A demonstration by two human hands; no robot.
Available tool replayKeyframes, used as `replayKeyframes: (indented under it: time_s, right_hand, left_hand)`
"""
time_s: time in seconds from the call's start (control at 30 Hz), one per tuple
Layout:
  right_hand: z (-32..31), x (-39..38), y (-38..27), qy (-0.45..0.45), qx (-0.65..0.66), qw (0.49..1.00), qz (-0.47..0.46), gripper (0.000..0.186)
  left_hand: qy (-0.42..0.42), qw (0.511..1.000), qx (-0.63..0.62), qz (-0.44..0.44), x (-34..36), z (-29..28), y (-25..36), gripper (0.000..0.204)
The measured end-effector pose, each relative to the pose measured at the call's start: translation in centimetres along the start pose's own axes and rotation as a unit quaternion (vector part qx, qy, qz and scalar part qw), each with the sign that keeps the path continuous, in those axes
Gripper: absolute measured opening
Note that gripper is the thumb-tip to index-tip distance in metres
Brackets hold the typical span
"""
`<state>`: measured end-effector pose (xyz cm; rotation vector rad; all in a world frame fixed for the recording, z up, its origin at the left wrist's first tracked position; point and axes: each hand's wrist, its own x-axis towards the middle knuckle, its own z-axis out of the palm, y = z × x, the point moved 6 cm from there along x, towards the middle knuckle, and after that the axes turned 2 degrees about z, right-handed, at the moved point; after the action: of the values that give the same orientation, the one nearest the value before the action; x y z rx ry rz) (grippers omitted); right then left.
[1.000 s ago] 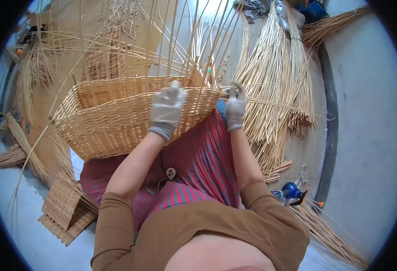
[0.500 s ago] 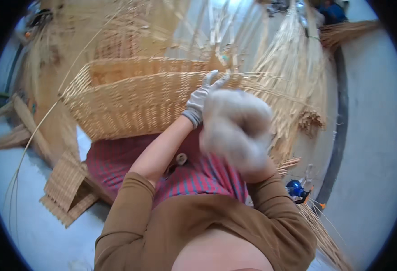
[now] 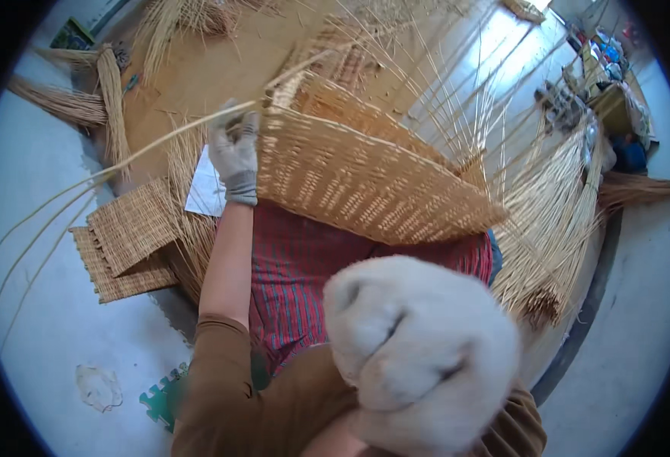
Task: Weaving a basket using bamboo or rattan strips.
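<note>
A woven wicker basket [image 3: 365, 171], straw-coloured with an open top, lies aslant over my lap on a red striped cloth [image 3: 285, 266]. My left hand [image 3: 236, 152], in a pale glove, is at the basket's left corner. Its fingers curl around long loose wicker strands [image 3: 148, 148], which trail off to the left. Close to the camera, my gloved right hand [image 3: 422, 350] looms large, apart from the basket, with its fingers folded in. Whatever it may hold is hidden. Upright unwoven stakes [image 3: 476, 126] fan out beyond the basket's far side.
Flat woven panels [image 3: 133, 225] lie at the left near a white paper sheet [image 3: 205, 183]. A big bundle of pale strands [image 3: 552, 221] spreads at the right. More bundles [image 3: 110, 107] lie at the far left. A green foam mat piece [image 3: 163, 396] is on the floor.
The basket has turned, its right end swinging nearer to me. My left hand has gone from the middle of its rim to the left corner. My right hand has come closer to the camera.
</note>
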<state>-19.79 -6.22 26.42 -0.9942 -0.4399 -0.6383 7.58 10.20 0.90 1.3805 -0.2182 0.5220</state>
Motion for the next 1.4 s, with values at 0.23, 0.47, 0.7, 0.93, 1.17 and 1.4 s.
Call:
replayKeyframes:
  time_s: [0.23, 0.47, 0.7, 0.93, 1.17, 1.4]
  right_hand:
    - [1.3, 2.0, 16.1, -0.198, -0.406, 0.891, -0.049, 0.028]
    - [4.2, 0.3, 25.9, -0.478, -0.363, 0.800, 0.007, 0.016]
    - [-0.4, -2.1, 21.4, -0.150, -0.275, 0.946, 0.083, 0.016]
    - [-18.3, -3.4, 23.2, 0.333, 0.248, 0.897, 0.152, 0.028]
    - [-22.2, 5.5, 22.9, 0.198, -0.222, 0.949, 0.104, 0.019]
    - [-19.6, 18.2, 23.1, 0.111, -0.521, 0.845, -0.045, 0.078]
  left_hand:
    - [-0.144, 0.983, -0.069, -0.088, 0.9, -0.5, 1.9, 0.021]
    - [-0.487, 0.857, -0.057, -0.158, 5.8, 0.3, 1.2, 0.050]
    - [-0.672, 0.706, 0.070, -0.213, 8.4, 5.7, 0.8, 0.068]
    - [-0.545, 0.813, 0.075, -0.193, 6.3, 6.2, -0.7, 0.040]
    - [-0.405, 0.890, 0.172, -0.117, 5.5, 5.9, -2.3, 0.024]
    - [-0.339, 0.910, 0.198, -0.132, 5.6, 6.3, -3.2, 0.017]
